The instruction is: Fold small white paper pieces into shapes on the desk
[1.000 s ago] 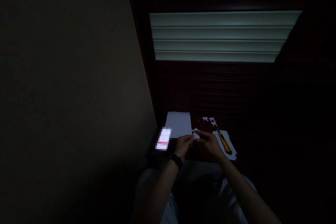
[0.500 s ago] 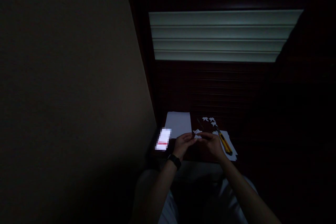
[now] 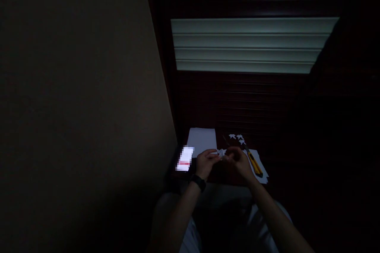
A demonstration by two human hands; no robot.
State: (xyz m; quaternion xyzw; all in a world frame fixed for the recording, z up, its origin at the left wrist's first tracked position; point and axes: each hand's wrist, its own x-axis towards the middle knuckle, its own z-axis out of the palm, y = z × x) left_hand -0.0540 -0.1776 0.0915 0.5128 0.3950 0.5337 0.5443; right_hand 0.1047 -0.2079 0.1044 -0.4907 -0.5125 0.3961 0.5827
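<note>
A small folded piece of white paper [image 3: 220, 153] is held up over the dark table between my two hands. My left hand [image 3: 206, 163], with a black watch on its wrist, pinches the paper's left side between thumb and fingers. From the right, my right hand [image 3: 239, 162] is closed at the paper's other edge, its index finger bent and its thumb against the fold. The fingers hide part of the paper, and dim light blurs its exact shape. Just beyond lie three small folded paper figures [image 3: 239, 137].
A yellow and black utility knife [image 3: 255, 165] rests on a stack of white paper sheets [image 3: 263, 165] at the right. A larger white sheet [image 3: 202, 138] lies at the back left, beside a lit phone [image 3: 184, 159]. A wall [image 3: 118, 87] borders the left side.
The paper between my hands has gone from a spread, pointed shape to a narrower one. My right fingers have bent and lifted slightly. The view has tilted up a little.
</note>
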